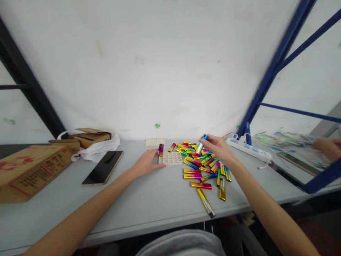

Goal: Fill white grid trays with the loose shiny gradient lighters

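Note:
A cigarette lighter (203, 142) with a blue and silver metallic body is held between the thumb and fingers of my right hand (217, 146), tilted, over the pile of lighters (199, 160). My left hand (146, 163) grips the left side of a small white tray (173, 159), thumb at the front edge and fingers toward the back. The tray has rows of round holes. One purple and red lighter (161, 150) stands upright at the tray's back left corner, close to my left fingertips. The loose lighters are mostly gold with rainbow colours, lying in all directions.
Behind the tray lies a second white tray (155, 142) by the wall. At left are a phone (103, 168), a white plastic bag (102, 147) and cardboard boxes (34, 170). A power strip (249, 149) lies at right, beside a blue metal frame. Another person's hand (327, 147) shows beyond it.

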`<act>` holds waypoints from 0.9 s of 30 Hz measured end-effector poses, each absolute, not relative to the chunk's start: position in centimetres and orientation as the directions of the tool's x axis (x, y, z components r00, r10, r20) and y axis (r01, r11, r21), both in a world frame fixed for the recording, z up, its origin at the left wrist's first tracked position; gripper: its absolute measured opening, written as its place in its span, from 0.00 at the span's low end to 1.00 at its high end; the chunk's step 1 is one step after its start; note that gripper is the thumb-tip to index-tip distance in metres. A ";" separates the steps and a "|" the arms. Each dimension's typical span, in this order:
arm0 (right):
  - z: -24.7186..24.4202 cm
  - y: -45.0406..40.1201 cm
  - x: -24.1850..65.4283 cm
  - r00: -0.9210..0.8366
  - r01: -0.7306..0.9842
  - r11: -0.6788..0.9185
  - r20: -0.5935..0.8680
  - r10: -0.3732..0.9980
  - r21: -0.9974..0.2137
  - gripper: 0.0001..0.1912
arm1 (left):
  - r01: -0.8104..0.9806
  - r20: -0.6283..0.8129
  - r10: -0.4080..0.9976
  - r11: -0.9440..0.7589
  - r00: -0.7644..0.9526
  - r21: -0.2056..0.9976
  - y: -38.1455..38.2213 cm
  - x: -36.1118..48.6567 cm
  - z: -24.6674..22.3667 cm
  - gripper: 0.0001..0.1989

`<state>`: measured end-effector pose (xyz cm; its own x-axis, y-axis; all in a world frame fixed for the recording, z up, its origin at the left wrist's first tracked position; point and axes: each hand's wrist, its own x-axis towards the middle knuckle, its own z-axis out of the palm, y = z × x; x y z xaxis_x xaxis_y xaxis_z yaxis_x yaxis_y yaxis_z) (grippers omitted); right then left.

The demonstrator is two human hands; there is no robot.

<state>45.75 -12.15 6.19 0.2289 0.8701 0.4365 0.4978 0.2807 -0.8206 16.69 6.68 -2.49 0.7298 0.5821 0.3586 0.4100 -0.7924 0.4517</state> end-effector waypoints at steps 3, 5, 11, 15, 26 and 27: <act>6.0 -6.6 43.0 0.049 0.252 0.341 0.364 0.930 -0.906 0.25 | 0.404 0.359 0.572 -0.800 0.737 0.444 6.6 16.6 -2.6 0.37; 5.3 -4.5 41.8 -0.034 0.155 0.360 0.360 0.932 -0.920 0.24 | 0.392 0.362 0.557 -0.810 0.747 0.436 6.5 16.5 -2.5 0.35; 2.5 -3.4 40.6 0.007 0.163 0.319 0.325 0.946 -0.933 0.23 | 0.388 0.371 0.546 -0.820 0.751 0.421 6.3 16.5 -2.2 0.31; 1.8 -3.4 40.2 0.116 0.481 0.308 0.408 0.906 -0.821 0.26 | 0.380 0.374 0.538 -0.825 0.755 0.419 6.4 16.4 -2.1 0.31; 2.1 -4.0 39.8 0.195 0.737 0.156 0.429 0.882 -0.657 0.17 | 0.381 0.367 0.544 -0.818 0.755 0.430 6.1 16.4 -1.7 0.32; 2.1 -4.0 39.9 0.195 0.743 0.157 0.434 0.880 -0.651 0.19 | 0.382 0.366 0.545 -0.818 0.754 0.431 6.1 16.4 -1.7 0.33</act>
